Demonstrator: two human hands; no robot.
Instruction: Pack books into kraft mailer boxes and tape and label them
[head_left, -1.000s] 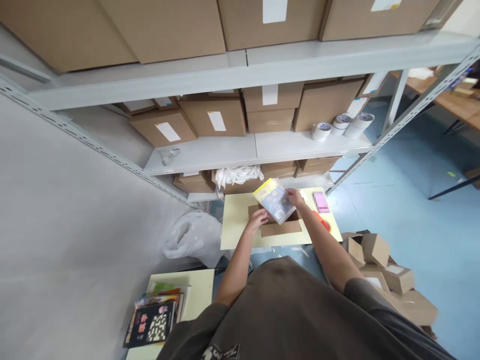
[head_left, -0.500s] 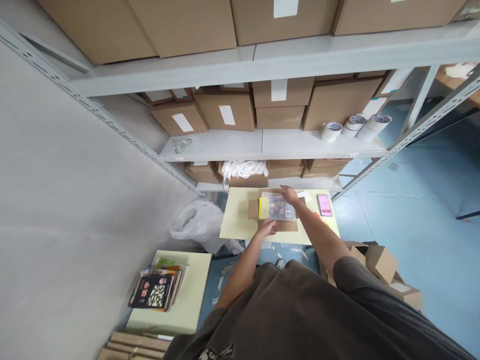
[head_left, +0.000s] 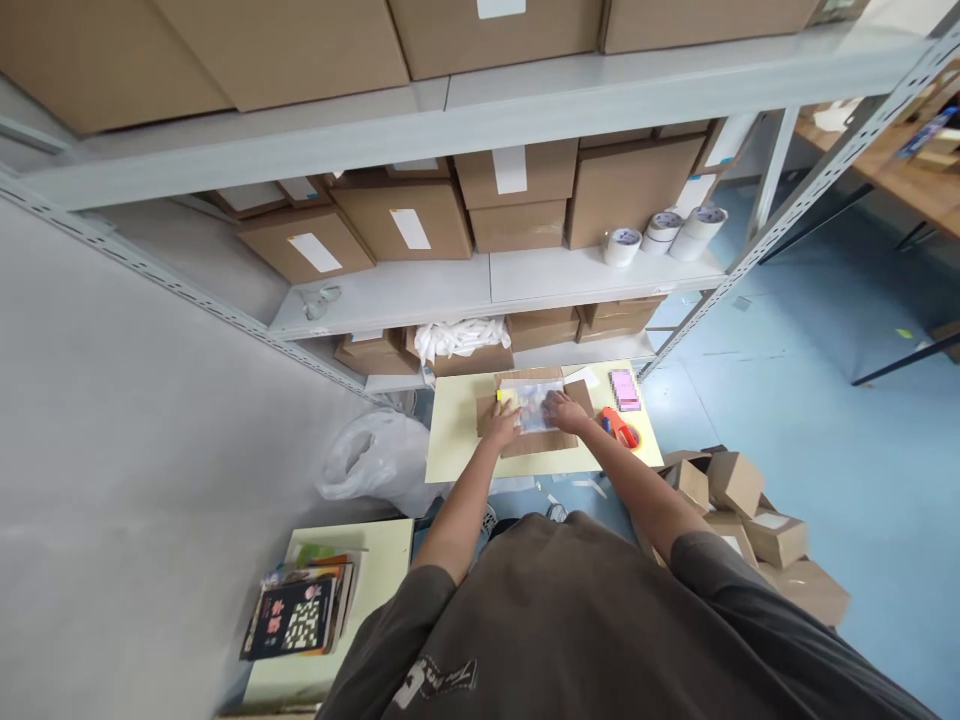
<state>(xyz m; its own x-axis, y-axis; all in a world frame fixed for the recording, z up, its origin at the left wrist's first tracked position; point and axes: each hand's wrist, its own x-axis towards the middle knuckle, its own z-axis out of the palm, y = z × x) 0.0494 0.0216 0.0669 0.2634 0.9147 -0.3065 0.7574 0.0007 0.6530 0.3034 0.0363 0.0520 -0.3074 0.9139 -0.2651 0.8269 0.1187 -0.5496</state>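
A plastic-wrapped book (head_left: pixel 532 405) with a yellow edge lies on an unfolded cardboard box (head_left: pixel 536 445), whose flaps spread out around it on the pale yellow table (head_left: pixel 450 440). My left hand (head_left: pixel 505 424) rests on the book's left end, its fingers stretched out. On the right end lies my right hand (head_left: pixel 566 412), fingers extended flat over the wrap. Neither hand is closed round anything. Just right of the cardboard is an orange tape dispenser (head_left: pixel 620 428), and behind that a pink pad or stack of slips (head_left: pixel 625 390).
Shelves (head_left: pixel 420 285) with cardboard boxes stand before me, with tape rolls (head_left: pixel 622 246) on the middle one. A white plastic bag (head_left: pixel 382 460) sits left of the table. Books (head_left: pixel 292 610) are stacked on a lower left table. Cardboard boxes (head_left: pixel 776 535) pile on the floor at right.
My right hand has come down from the far edge onto the book's right part. My left hand has moved from the near edge onto its left end. The camera view has shifted.
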